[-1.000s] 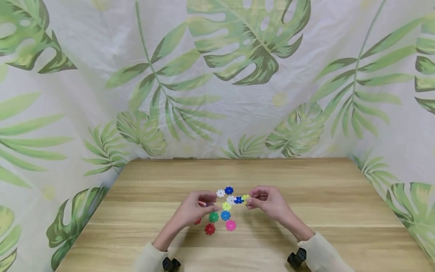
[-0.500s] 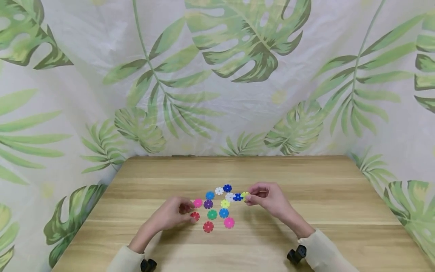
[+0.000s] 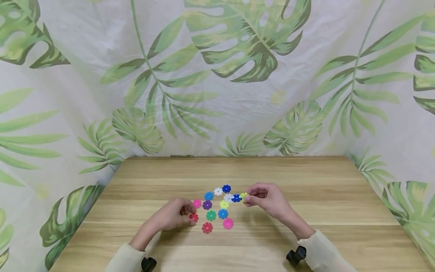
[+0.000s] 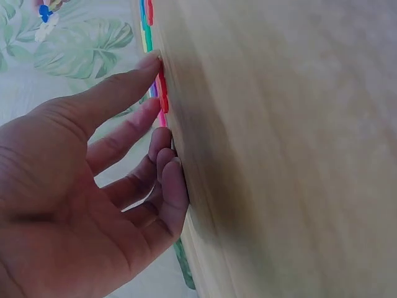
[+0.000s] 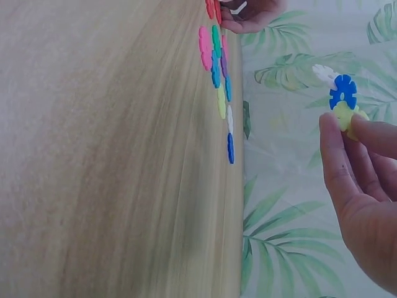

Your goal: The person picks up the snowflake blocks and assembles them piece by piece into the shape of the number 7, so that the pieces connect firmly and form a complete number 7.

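Observation:
My left hand [image 3: 172,216] is low at the left of a group of notched plastic snowflake discs, thumb and index finger at opposite edges of a red snowflake disc [image 3: 194,218]. The left wrist view shows this red disc [image 4: 162,93] flat on the table between those fingertips; the other fingers are curled. My right hand [image 3: 270,199] pinches a yellow snowflake disc [image 5: 342,116] above the table. Joined to it in a row are a dark blue disc [image 5: 343,92] and a white disc [image 5: 325,75] at the far end.
Loose discs lie flat on the wooden table [image 3: 299,241]: pink [image 3: 196,204], purple [image 3: 207,205], green [image 3: 211,215], another red [image 3: 207,227], yellow [image 3: 224,204], dark blue [image 3: 226,188] and several more. A leaf-patterned cloth [image 3: 238,113] hangs behind the table.
My left hand has moved left from over the discs to the red disc at the edge of the group, uncovering the purple, pink and light blue ones. The right hand stays nearly still.

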`<state>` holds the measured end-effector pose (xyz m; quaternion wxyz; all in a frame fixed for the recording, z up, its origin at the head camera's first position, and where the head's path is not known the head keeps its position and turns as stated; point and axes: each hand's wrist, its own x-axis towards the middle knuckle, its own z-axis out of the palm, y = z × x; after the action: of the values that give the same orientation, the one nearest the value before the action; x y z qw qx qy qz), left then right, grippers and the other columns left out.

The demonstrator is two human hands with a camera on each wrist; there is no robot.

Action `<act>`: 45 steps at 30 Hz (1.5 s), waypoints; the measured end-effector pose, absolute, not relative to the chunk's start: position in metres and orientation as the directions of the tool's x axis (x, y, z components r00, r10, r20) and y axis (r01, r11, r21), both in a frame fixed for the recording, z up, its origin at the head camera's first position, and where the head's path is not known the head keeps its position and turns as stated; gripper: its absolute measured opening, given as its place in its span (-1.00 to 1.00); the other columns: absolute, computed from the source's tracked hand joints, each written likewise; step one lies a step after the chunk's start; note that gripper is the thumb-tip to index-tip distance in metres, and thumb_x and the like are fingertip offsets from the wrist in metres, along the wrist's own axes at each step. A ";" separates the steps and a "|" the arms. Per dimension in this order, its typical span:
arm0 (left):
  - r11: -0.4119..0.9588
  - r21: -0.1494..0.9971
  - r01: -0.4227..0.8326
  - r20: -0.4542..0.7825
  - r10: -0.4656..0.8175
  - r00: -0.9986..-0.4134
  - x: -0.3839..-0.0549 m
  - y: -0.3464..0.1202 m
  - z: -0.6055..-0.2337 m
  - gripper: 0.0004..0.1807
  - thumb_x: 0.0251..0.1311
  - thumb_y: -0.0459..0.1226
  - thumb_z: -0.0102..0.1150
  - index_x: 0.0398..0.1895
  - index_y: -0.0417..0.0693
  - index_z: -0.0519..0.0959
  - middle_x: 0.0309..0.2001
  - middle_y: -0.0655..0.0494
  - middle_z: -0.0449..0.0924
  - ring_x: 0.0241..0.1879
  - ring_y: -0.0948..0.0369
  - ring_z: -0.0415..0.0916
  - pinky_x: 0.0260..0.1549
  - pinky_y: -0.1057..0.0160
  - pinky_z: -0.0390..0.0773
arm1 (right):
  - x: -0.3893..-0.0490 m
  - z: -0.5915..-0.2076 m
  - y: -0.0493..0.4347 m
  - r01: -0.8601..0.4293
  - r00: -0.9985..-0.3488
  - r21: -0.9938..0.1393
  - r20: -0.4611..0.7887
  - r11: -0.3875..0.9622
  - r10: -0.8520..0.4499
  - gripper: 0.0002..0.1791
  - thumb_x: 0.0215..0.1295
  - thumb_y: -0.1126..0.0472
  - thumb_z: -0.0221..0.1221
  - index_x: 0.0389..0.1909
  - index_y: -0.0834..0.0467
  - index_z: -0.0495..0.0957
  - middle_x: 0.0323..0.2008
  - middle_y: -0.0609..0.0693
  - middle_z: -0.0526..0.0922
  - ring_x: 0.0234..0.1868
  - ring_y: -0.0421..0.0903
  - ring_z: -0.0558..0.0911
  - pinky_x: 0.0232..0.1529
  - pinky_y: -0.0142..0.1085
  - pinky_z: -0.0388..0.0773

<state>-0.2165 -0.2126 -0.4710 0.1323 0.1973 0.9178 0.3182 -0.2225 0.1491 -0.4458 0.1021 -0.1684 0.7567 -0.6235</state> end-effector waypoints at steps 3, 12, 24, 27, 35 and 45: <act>0.720 0.637 0.276 -0.121 0.446 -0.887 -0.216 -0.213 -0.471 -0.73 0.11 -0.18 0.59 -0.20 -0.04 0.70 -0.35 0.16 0.59 -0.32 0.24 0.45 -0.34 0.38 0.48 | -0.222 -0.446 0.149 -0.127 -0.921 -0.979 0.055 0.162 -0.386 -0.83 0.37 0.42 0.32 -0.08 0.42 0.67 -0.21 0.33 0.80 -0.25 -0.03 0.85 -0.05 0.09 0.77; 0.716 0.645 0.267 -0.133 0.449 -0.884 -0.211 -0.210 -0.468 -0.79 0.13 -0.26 0.56 -0.29 -0.09 0.68 -0.39 0.13 0.57 -0.34 0.20 0.45 -0.39 0.37 0.45 | -0.221 -0.445 0.148 -0.132 -0.919 -0.977 0.057 0.170 -0.389 -0.82 0.38 0.40 0.32 -0.08 0.42 0.67 -0.20 0.33 0.79 -0.26 -0.06 0.84 -0.06 0.04 0.78; 0.676 0.714 0.182 -0.138 0.391 -0.910 -0.209 -0.210 -0.471 -0.81 0.11 -0.35 0.56 -0.31 -0.12 0.67 -0.39 0.14 0.69 -0.37 0.23 0.58 -0.43 0.37 0.57 | -0.220 -0.445 0.149 -0.140 -0.918 -0.976 0.065 0.169 -0.390 -0.83 0.39 0.38 0.32 -0.09 0.41 0.67 -0.20 0.33 0.80 -0.26 -0.04 0.84 -0.05 0.06 0.78; 0.617 0.778 0.116 -0.148 0.360 -0.921 -0.208 -0.210 -0.472 -0.88 0.19 -0.39 0.48 -0.28 -0.18 0.68 -0.38 0.08 0.75 -0.40 0.23 0.66 -0.44 0.33 0.68 | -0.219 -0.446 0.149 -0.136 -0.919 -0.976 0.059 0.171 -0.391 -0.83 0.39 0.39 0.31 -0.08 0.40 0.67 -0.19 0.33 0.80 -0.25 -0.02 0.85 -0.06 0.04 0.79; 0.377 0.920 -0.105 -0.219 0.274 -0.936 -0.209 -0.202 -0.468 -0.76 0.37 -0.39 0.30 0.03 -0.35 0.70 -0.20 -0.11 0.84 -0.19 0.11 0.82 -0.15 0.17 0.82 | -0.218 -0.445 0.148 -0.142 -0.918 -0.975 0.066 0.169 -0.390 -0.82 0.39 0.40 0.31 -0.07 0.41 0.67 -0.19 0.34 0.79 -0.24 0.02 0.85 -0.07 0.02 0.79; 0.094 0.959 -0.267 -0.283 0.281 -0.917 -0.215 -0.179 -0.461 -0.65 0.33 -0.35 0.38 0.11 -0.39 0.68 -0.09 -0.10 0.83 -0.18 0.20 0.81 0.03 0.16 0.77 | -0.220 -0.443 0.148 -0.173 -0.909 -0.975 0.105 0.136 -0.404 -0.79 0.38 0.38 0.32 -0.08 0.45 0.66 -0.20 0.37 0.78 -0.26 -0.05 0.85 -0.07 0.04 0.79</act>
<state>-0.2147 -0.1791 -0.4611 0.2037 0.0048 0.7109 0.6731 -0.2198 0.1478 -0.4433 0.0919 -0.1929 0.7482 -0.6281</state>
